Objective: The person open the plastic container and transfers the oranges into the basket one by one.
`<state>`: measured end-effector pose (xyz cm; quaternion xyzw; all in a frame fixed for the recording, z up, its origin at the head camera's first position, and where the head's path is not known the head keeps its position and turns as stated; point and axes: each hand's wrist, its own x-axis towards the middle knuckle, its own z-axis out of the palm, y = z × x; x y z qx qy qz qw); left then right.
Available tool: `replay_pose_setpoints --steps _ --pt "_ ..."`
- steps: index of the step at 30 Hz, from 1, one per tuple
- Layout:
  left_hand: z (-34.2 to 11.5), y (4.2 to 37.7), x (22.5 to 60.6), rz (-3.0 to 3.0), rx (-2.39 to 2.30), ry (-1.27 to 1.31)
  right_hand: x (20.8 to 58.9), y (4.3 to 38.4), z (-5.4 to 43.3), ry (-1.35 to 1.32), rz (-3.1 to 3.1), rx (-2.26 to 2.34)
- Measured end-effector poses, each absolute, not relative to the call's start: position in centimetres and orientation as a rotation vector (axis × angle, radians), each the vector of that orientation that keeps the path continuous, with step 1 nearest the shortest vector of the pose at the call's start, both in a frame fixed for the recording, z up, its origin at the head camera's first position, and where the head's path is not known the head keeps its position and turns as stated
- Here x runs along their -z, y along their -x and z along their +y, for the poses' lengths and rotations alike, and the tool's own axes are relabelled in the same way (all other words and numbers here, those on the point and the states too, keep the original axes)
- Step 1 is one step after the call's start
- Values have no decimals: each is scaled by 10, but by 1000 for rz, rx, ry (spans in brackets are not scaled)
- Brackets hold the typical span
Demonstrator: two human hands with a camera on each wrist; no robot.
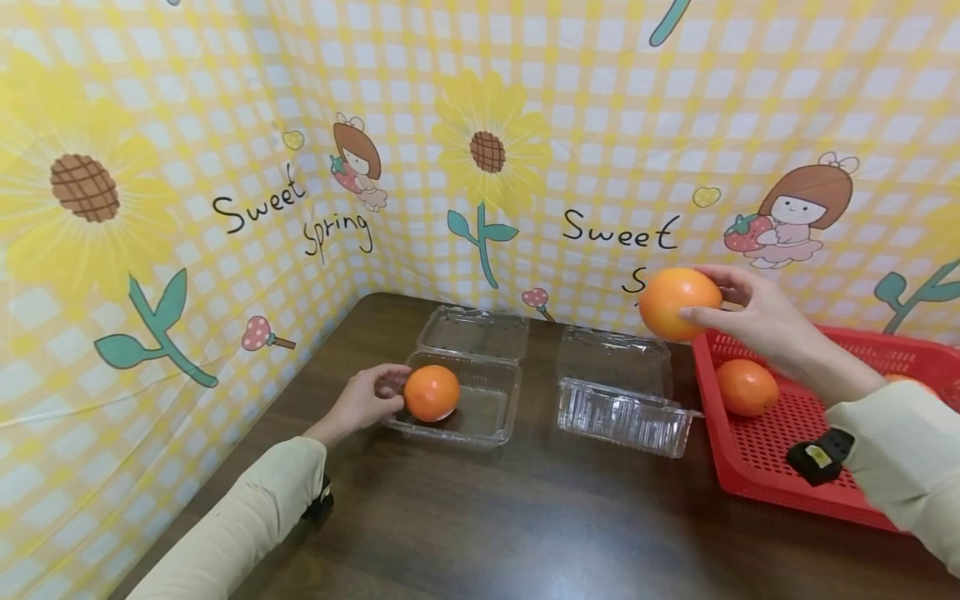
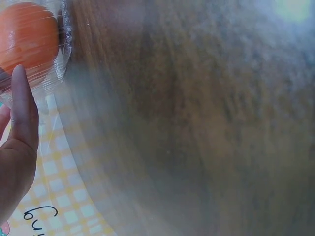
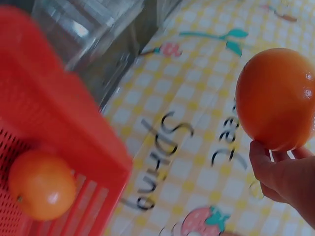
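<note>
In the head view, my right hand grips an orange by its right side, raised above the left end of the red basket. The right wrist view shows this orange with fingertips against its underside. My left hand is at the left wall of an open clear plastic container, beside another orange inside it. The left wrist view has the thumb against the outside of the wall; the other fingers are mostly hidden and seem to lie over the rim.
A second clear plastic container, lid raised, stands between the first and the basket. More oranges lie in the basket, one near its left wall. Everything stands on a dark wooden table, with a yellow checked cloth behind and at left.
</note>
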<state>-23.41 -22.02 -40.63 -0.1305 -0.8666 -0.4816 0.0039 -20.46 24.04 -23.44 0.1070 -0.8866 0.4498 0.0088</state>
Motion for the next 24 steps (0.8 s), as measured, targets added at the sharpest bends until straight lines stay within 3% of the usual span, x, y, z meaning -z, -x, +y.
replay_pose_setpoints --steps 24 --pt "-219 234 409 -2722 1516 409 268 219 341 -14 -2921 -1295"
